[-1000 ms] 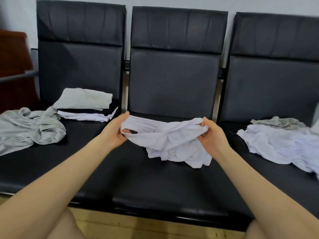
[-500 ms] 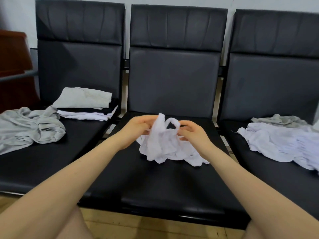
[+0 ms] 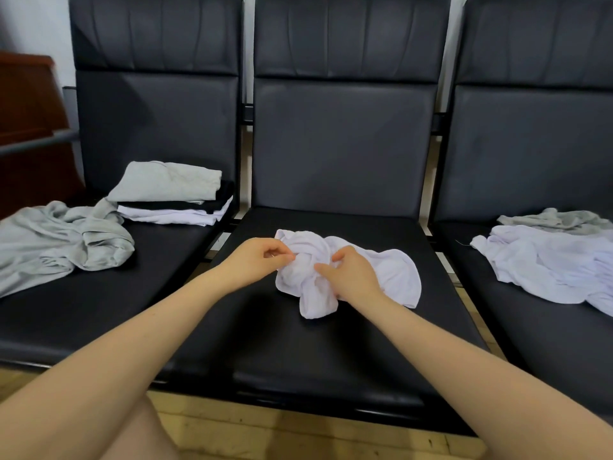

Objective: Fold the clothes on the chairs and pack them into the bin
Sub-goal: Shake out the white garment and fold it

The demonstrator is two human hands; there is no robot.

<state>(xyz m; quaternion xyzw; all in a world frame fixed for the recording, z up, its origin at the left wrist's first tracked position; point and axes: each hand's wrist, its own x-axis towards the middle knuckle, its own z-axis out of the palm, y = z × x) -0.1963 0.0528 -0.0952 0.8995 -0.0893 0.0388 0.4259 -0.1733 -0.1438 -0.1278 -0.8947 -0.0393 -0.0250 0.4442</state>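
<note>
1. Head view: left hand [image 3: 262,260] and right hand [image 3: 353,278] both pinch a crumpled white garment [image 3: 391,273] on the middle chair seat [image 3: 331,343].
2. Beyond the left hand, a folded stack [image 3: 172,194] sits finished beside a loose grey garment [image 3: 59,240].
3. Past the right hand, an unfolded pile [image 3: 547,263] waits.
4. No bin in view; most work seems left.

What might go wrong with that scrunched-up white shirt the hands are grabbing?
The white shirt is bunched and twisted on the middle seat, with the left hand and right hand pinching it close together, so it may fold lumpy unless spread flat first. The folded stack sits close to a loose grey garment; tugging that one might topple it.
</note>
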